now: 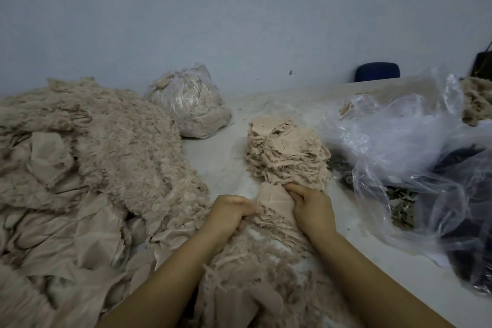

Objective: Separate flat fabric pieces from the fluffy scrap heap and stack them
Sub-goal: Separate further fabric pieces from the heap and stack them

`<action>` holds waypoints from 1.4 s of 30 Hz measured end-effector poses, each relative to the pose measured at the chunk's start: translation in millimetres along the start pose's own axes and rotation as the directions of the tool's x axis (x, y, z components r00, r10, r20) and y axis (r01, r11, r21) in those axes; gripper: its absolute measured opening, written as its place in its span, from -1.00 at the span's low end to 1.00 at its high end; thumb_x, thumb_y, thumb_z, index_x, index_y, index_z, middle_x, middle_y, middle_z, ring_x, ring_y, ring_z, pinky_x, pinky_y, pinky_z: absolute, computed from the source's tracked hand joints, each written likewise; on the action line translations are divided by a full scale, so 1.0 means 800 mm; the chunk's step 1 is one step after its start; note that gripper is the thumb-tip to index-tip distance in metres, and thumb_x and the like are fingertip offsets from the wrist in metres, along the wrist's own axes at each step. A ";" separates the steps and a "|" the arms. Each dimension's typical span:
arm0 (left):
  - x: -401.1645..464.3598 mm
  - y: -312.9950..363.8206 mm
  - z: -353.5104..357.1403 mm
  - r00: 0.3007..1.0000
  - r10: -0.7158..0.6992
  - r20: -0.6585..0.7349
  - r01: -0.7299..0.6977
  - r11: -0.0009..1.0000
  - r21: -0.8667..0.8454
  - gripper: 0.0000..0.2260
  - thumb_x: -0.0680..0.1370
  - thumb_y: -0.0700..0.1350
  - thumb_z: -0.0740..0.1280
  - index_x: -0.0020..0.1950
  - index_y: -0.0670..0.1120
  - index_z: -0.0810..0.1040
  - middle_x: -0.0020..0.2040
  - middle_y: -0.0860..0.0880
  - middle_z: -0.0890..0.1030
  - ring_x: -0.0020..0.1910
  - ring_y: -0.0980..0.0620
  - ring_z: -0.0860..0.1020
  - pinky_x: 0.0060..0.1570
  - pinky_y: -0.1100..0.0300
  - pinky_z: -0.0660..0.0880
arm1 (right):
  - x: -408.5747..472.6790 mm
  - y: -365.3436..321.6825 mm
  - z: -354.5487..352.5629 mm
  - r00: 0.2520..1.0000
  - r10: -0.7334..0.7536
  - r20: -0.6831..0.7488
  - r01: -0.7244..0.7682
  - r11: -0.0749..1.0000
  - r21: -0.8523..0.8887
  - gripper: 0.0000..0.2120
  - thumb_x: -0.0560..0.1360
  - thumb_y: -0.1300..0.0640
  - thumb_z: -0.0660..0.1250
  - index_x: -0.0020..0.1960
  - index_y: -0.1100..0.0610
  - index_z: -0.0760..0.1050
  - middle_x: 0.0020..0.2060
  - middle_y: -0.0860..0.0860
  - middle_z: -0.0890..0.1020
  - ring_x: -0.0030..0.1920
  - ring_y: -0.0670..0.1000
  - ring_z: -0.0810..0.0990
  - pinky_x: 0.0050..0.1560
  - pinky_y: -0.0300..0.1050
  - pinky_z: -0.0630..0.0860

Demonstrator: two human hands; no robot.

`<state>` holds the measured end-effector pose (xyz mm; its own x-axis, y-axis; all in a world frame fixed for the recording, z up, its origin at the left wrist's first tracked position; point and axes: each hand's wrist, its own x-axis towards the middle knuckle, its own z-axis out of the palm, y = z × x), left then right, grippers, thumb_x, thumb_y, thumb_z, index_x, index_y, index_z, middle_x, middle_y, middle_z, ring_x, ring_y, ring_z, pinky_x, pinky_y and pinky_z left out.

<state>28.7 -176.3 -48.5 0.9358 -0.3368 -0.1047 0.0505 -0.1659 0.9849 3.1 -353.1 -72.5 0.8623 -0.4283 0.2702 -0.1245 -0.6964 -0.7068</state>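
while gripping: two hands, one bundle (274, 210)

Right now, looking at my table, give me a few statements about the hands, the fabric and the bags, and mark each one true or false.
1. Both hands grip a bundle of flat pieces. True: left hand and right hand hold it.
2. The stack of flat pieces sits inside a bag. False: it stands bare on the table.
3. The fluffy heap lies left of the stack. True.
4. The tied bag by the wall is empty. False: it is stuffed with beige scraps.
5. The loose clear bag lies right of the stack. True.
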 end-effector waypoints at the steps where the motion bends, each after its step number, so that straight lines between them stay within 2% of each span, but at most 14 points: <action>1: -0.002 0.000 -0.001 1.000 -0.011 0.024 0.012 1.000 -0.022 -0.68 0.50 -0.23 0.38 -0.47 -0.13 0.53 -0.62 0.00 0.33 -0.64 0.09 0.20 -0.55 0.34 0.14 | 0.000 0.001 0.001 1.000 0.001 -0.004 -0.001 1.000 0.011 -0.74 0.59 0.15 0.22 0.14 -0.05 0.63 0.04 0.00 0.69 0.05 0.08 0.61 0.06 -0.11 0.52; 6: -0.012 -0.010 -0.004 0.994 -0.029 0.106 0.025 0.999 0.034 -0.67 0.47 -0.31 0.36 -0.50 -0.17 0.53 -0.64 -0.02 0.32 -0.67 0.08 0.21 -0.56 0.31 0.16 | -0.003 0.008 0.003 1.000 0.002 -0.012 -0.001 0.998 0.060 -0.75 0.59 0.18 0.23 0.12 -0.02 0.65 0.03 0.01 0.70 0.04 0.07 0.62 0.07 -0.17 0.46; 10: -0.016 -0.008 -0.021 1.000 -0.027 0.004 0.027 0.999 -0.036 -0.73 0.47 -0.33 0.33 -0.43 -0.25 0.43 -0.63 -0.04 0.27 -0.67 0.07 0.16 -0.56 0.33 0.10 | 0.001 0.015 -0.008 0.999 0.024 -0.044 -0.020 0.996 0.089 -0.74 0.58 0.24 0.24 0.15 0.06 0.63 0.08 0.04 0.67 0.11 0.08 0.60 -0.01 -0.38 0.33; 12: -0.019 -0.001 -0.036 1.000 -0.008 -0.028 0.006 0.999 -0.050 -0.69 0.49 -0.33 0.30 -0.46 -0.19 0.40 -0.63 -0.01 0.31 -0.67 0.09 0.17 -0.57 0.36 0.09 | 0.001 0.015 -0.014 0.999 0.004 -0.038 -0.001 0.997 0.083 -0.75 0.57 0.22 0.25 0.14 0.04 0.64 0.09 0.03 0.67 0.11 0.08 0.60 0.02 -0.32 0.37; 16: -0.037 0.013 -0.047 0.988 0.013 0.157 -0.032 0.992 0.120 -0.71 0.52 -0.24 0.32 -0.42 -0.12 0.48 -0.59 -0.02 0.37 -0.61 0.08 0.25 -0.56 0.31 0.18 | -0.006 0.005 -0.019 0.996 -0.090 -0.004 0.090 0.996 0.023 -0.81 0.56 0.03 0.29 0.09 -0.09 0.65 0.07 -0.07 0.67 0.09 0.02 0.59 0.02 -0.13 0.51; 19: -0.055 0.018 -0.047 0.973 0.044 0.228 -0.098 0.968 0.229 -0.74 0.54 -0.16 0.34 -0.36 -0.11 0.51 -0.57 0.01 0.40 -0.60 0.11 0.30 -0.55 0.30 0.27 | -0.014 -0.001 -0.030 0.993 -0.121 0.002 0.120 0.979 -0.162 -0.78 0.55 -0.09 0.26 0.12 -0.12 0.62 0.26 -0.02 0.53 0.30 0.05 0.42 0.21 -0.06 0.38; 21: -0.066 0.021 -0.050 0.970 0.067 0.233 -0.135 0.947 0.291 -0.75 0.56 -0.15 0.32 -0.33 -0.14 0.49 -0.56 0.06 0.44 -0.59 0.16 0.35 -0.53 0.31 0.30 | -0.019 -0.013 -0.041 0.967 -0.252 -0.037 0.240 0.949 -0.204 -0.77 0.56 0.00 0.28 0.15 -0.01 0.62 0.29 0.08 0.51 0.38 0.09 0.32 0.33 -0.06 0.18; 23: -0.077 0.020 -0.057 0.971 0.078 0.227 -0.158 0.920 0.359 -0.74 0.57 -0.16 0.30 -0.32 -0.13 0.49 -0.52 0.06 0.47 -0.56 0.17 0.39 -0.50 0.32 0.34 | -0.038 -0.033 -0.048 0.949 -0.313 -0.041 0.312 0.949 -0.038 -0.84 0.55 0.09 0.30 0.03 0.04 0.65 0.10 0.05 0.62 0.19 -0.01 0.47 0.19 -0.11 0.29; 26: -0.092 0.015 -0.064 0.973 0.111 0.201 -0.182 0.907 0.379 -0.73 0.61 -0.20 0.22 -0.29 -0.11 0.47 -0.41 -0.01 0.51 -0.50 0.21 0.45 -0.41 0.36 0.40 | -0.087 -0.064 -0.048 0.949 -0.225 0.222 0.154 0.943 0.296 -0.61 0.46 -0.23 0.29 -0.35 0.03 0.56 -0.40 -0.13 0.62 -0.35 -0.20 0.53 -0.22 -0.21 0.41; 28: -0.104 0.007 -0.064 0.970 0.166 0.177 -0.226 0.884 0.410 -0.75 0.63 -0.22 0.18 -0.24 -0.09 0.48 -0.34 -0.01 0.53 -0.44 0.26 0.46 -0.32 0.40 0.40 | -0.119 -0.072 -0.045 0.877 -0.152 0.456 0.047 0.971 0.234 -0.34 0.24 -0.52 0.15 -0.46 0.11 0.42 -0.57 -0.08 0.49 -0.52 -0.12 0.43 -0.43 -0.30 0.33; 31: -0.120 -0.001 -0.062 0.952 0.273 0.138 -0.306 0.818 0.488 -0.78 0.62 -0.27 0.14 -0.11 -0.03 0.49 -0.22 0.08 0.55 -0.30 0.34 0.48 -0.24 0.48 0.37 | -0.147 -0.074 -0.044 0.731 -0.123 0.671 -0.049 0.972 0.231 -0.43 0.19 -0.46 0.30 -0.51 0.04 0.27 -0.59 -0.05 0.28 -0.56 -0.08 0.24 -0.52 -0.30 0.19; 35: -0.132 0.000 -0.052 0.896 0.347 0.276 -0.432 0.826 0.362 -0.73 0.55 -0.23 0.16 -0.01 0.09 0.57 0.07 0.10 0.60 0.09 0.20 0.52 0.12 0.42 0.38 | -0.145 -0.077 -0.042 0.757 -0.196 0.623 -0.293 0.751 0.592 -0.79 0.31 -0.06 0.41 -0.38 0.06 0.55 -0.44 0.01 0.57 -0.45 -0.11 0.49 -0.43 -0.31 0.42; 38: -0.133 -0.001 -0.040 0.884 0.323 0.338 -0.454 0.767 0.454 -0.83 0.56 0.00 0.25 -0.15 0.28 0.51 -0.19 0.31 0.57 -0.16 0.37 0.51 -0.14 0.44 0.38 | -0.136 -0.075 -0.040 0.806 -0.159 0.570 -0.396 0.569 0.720 -0.71 0.37 -0.10 0.34 -0.28 0.14 0.51 -0.38 0.12 0.61 -0.41 -0.01 0.60 -0.43 -0.25 0.54; 42: -0.118 -0.019 -0.034 0.878 0.473 0.076 -0.425 0.694 0.582 -0.70 0.63 -0.16 0.18 -0.29 0.08 0.32 -0.37 0.13 0.41 -0.36 0.33 0.40 -0.35 0.37 0.23 | -0.139 -0.069 -0.042 0.773 -0.219 0.596 -0.285 0.718 0.635 -0.52 0.27 -0.36 0.44 -0.25 0.07 0.50 -0.34 -0.02 0.60 -0.35 -0.08 0.55 -0.36 -0.28 0.46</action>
<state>-51.1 -117.1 -49.5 0.8186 -0.4447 0.3636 -0.5653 -0.5112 0.6474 -102.4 -286.2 -41.7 0.9860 0.1647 -0.0257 -0.0240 -0.0125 -0.9996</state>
